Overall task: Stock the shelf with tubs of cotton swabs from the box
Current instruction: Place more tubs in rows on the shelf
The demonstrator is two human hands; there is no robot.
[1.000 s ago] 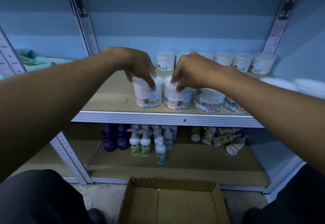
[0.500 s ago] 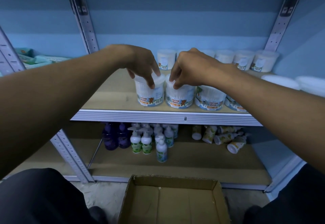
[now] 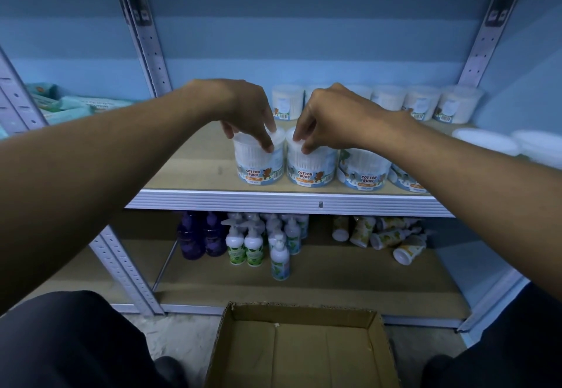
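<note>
Two round tubs of cotton swabs stand side by side at the front of the wooden shelf (image 3: 188,174). My left hand (image 3: 246,110) grips the lid of the left tub (image 3: 258,168) from above, fingers curled over its rim. My right hand (image 3: 331,116) grips the lid of the right tub (image 3: 310,171) the same way. More tubs stand to the right along the front (image 3: 363,174), and a row of several lines the back (image 3: 421,103). The cardboard box (image 3: 304,351) on the floor below shows a bare bottom.
Perforated metal uprights (image 3: 143,31) frame the shelf bay. The lower shelf holds purple bottles (image 3: 197,235), white pump bottles (image 3: 252,244) and toppled yellow tubes (image 3: 392,235). Pale packets (image 3: 70,104) lie on the neighbouring shelf at left. White lids (image 3: 486,141) sit at far right.
Both hands have stayed on the two front tubs; the left tub has turned so its label faces forward instead of its barcode.
</note>
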